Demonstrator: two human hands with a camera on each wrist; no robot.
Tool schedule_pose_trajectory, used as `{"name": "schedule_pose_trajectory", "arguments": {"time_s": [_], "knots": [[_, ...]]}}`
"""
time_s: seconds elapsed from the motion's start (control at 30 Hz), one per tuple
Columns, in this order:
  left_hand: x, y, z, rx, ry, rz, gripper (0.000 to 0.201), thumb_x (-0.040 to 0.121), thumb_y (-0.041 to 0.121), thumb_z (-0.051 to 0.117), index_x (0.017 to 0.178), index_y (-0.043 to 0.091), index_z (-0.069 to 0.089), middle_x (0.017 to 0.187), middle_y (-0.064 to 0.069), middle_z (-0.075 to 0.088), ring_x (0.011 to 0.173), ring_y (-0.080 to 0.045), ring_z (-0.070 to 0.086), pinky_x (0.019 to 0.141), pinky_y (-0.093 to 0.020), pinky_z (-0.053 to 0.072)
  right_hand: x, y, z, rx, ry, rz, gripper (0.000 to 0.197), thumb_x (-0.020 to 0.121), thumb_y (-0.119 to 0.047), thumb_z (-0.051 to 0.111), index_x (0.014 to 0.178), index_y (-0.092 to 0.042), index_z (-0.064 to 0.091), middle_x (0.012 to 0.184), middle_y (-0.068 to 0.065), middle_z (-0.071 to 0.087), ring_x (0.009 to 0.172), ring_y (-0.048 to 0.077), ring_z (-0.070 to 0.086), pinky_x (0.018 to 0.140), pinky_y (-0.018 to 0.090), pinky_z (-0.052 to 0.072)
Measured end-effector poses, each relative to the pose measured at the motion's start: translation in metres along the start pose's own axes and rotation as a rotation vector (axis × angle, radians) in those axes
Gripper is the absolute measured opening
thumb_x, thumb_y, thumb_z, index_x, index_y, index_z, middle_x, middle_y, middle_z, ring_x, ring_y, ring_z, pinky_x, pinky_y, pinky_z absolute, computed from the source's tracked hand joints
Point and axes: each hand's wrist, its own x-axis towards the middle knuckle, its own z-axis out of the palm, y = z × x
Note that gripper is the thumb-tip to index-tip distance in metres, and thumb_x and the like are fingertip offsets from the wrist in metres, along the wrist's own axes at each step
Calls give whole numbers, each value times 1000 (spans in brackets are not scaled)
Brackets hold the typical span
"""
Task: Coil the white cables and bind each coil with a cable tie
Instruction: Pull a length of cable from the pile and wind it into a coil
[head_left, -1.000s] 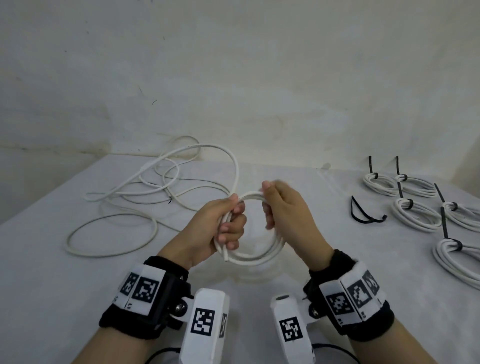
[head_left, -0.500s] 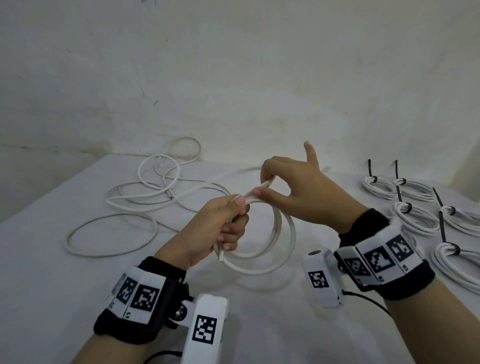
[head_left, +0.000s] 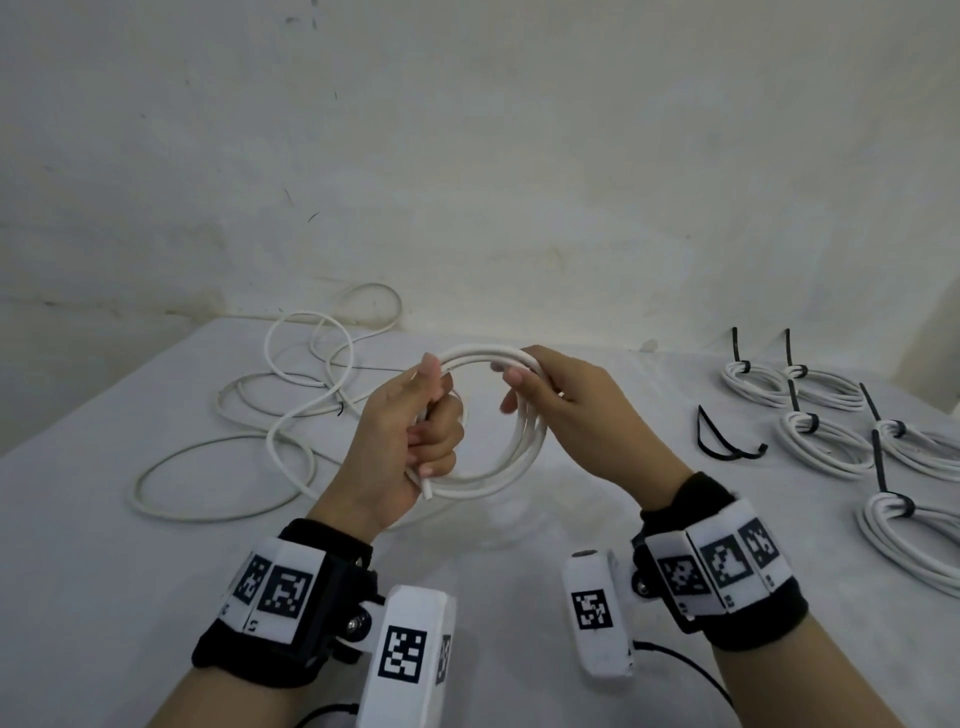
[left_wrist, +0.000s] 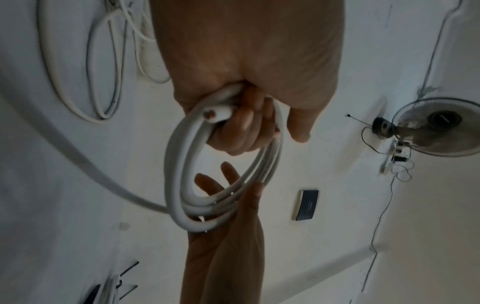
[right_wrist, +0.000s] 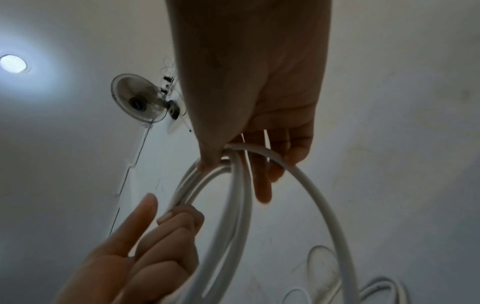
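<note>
A white cable coil (head_left: 511, 460) of several loops hangs in the air between my hands above the white table (head_left: 104, 571). My left hand (head_left: 434, 441) grips its left side in a fist, and the cable's cut end (left_wrist: 214, 115) sticks out below the fingers. My right hand (head_left: 522, 389) curls over the coil's top right, the strands held between thumb and fingers (right_wrist: 262, 185). The cable's loose tail (head_left: 291, 415) trails left from the coil onto the table. One loose black cable tie (head_left: 727, 449) lies to the right of my right hand.
Several bound white coils (head_left: 826, 441) with black ties lie along the right side of the table. More loose white cable (head_left: 223, 483) sprawls at the left and back, near the wall (head_left: 467, 182). A wall fan (left_wrist: 436, 127) shows in both wrist views.
My right hand swung from its raised position back down onto the coil's top right, adding a loop. The coil sits higher and the loose tail on the table has been drawn in.
</note>
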Motion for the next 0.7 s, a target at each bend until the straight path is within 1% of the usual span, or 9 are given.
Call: {"name": "schedule_pose_trajectory", "arguments": {"time_s": [0.07, 0.1, 0.2, 0.27, 0.33, 0.43, 0.53, 0.63, 0.7], "knots": [[-1, 0, 1, 14, 42, 19, 42, 91, 45, 48, 67, 16, 30, 43, 9, 22, 33, -1, 17, 33, -10, 18, 1, -3, 5, 63, 5, 44, 38, 96, -42, 46, 93, -11, 67, 74, -3, 72, 70, 18, 62, 64, 30, 45], [-1, 1, 2, 22, 61, 31, 38, 88, 43, 46, 66, 17, 28, 44, 9, 21, 34, -2, 17, 33, -10, 18, 1, -5, 6, 89, 10, 57, 38, 96, -41, 46, 93, -9, 68, 73, -3, 73, 72, 21, 64, 65, 32, 47], [0, 1, 2, 16, 96, 53, 35, 83, 42, 46, 65, 18, 29, 44, 9, 20, 34, -2, 16, 31, -11, 18, 1, -11, 11, 296, 16, 103, 32, 97, -32, 49, 97, -7, 68, 76, 4, 74, 70, 20, 70, 70, 30, 54], [-1, 0, 2, 8, 119, 54, 35, 81, 42, 47, 64, 17, 30, 43, 10, 20, 34, -2, 16, 31, -11, 18, 0, -12, 15, 510, 1, 163, 26, 97, -29, 49, 102, -12, 67, 79, 7, 73, 67, 23, 72, 64, 32, 58], [0, -1, 4, 16, 133, 58, 35, 81, 42, 47, 64, 17, 30, 42, 10, 20, 34, -2, 16, 30, -12, 18, -3, -10, 19, 626, -9, 203, 26, 97, -31, 48, 104, -15, 67, 75, 7, 71, 64, 23, 71, 58, 30, 56], [0, -4, 7, 34, 142, 62, 35, 82, 42, 46, 64, 18, 28, 42, 10, 20, 34, -3, 15, 30, -13, 17, -6, -6, 20, 710, -12, 231, 33, 92, -39, 49, 107, -14, 66, 71, 7, 68, 62, 22, 68, 63, 34, 53], [1, -4, 7, 19, 164, 60, 35, 84, 41, 44, 63, 17, 30, 41, 10, 21, 34, -2, 15, 31, -12, 17, -8, -2, 19, 826, 17, 232, 37, 86, -36, 54, 108, -6, 52, 77, 8, 69, 65, 25, 68, 69, 40, 56], [1, -5, 7, 4, 186, 57, 36, 90, 38, 41, 63, 17, 31, 41, 10, 21, 33, -2, 15, 33, -10, 16, -9, 0, 18, 835, 45, 235, 21, 91, -26, 54, 99, -8, 47, 76, 3, 67, 71, 28, 71, 67, 40, 57], [1, -6, 8, 19, 193, 58, 38, 94, 36, 39, 63, 17, 31, 41, 10, 21, 33, -2, 15, 33, -10, 16, -10, 1, 17, 748, 54, 234, 16, 95, -23, 52, 94, -8, 46, 79, 4, 64, 74, 26, 72, 62, 37, 57]]}}
